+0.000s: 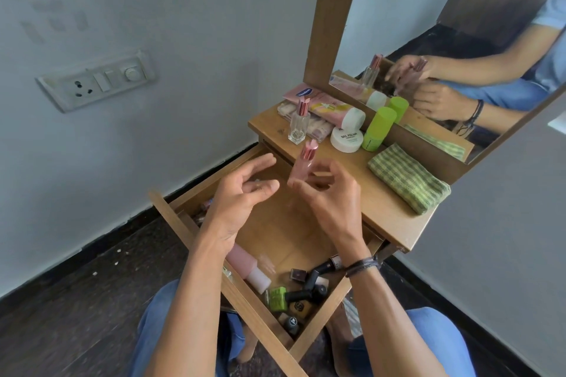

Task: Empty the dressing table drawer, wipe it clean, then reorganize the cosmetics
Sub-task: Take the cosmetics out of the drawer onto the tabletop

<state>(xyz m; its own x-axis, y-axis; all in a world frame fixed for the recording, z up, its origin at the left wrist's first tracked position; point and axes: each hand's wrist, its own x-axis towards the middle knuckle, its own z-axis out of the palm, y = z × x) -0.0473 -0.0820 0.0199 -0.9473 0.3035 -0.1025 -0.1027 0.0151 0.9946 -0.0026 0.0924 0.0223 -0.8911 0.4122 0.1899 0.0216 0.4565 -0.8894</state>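
- Drawer of the wooden dressing table is pulled out wide over the person's knees. It is plain light-brown wood, and the far part of its floor is bare.
- Mirror in a wooden frame stands at the back of the table top and shows both hands again.
- Green checked cloth lies folded on the right part of the table top.
- Left hand hovers over the drawer with relaxed, spread fingers and holds nothing.
- Right hand pinches the lower end of a small pink bottle above the drawer; this bottle is blurred.
- Pink tube lies at the back of the top; its blue oval logo is too blurred to read.
- Lime-green bottle stands beside the mirror frame.
- Clear glass bottle with a pink cap stands near the left edge.
- White jar has "NAIL POLISH" on its lid.
- Near end of the drawer holds a pink bottle with a white cap, a green nail polish and several dark little bottles; their labels are not readable.
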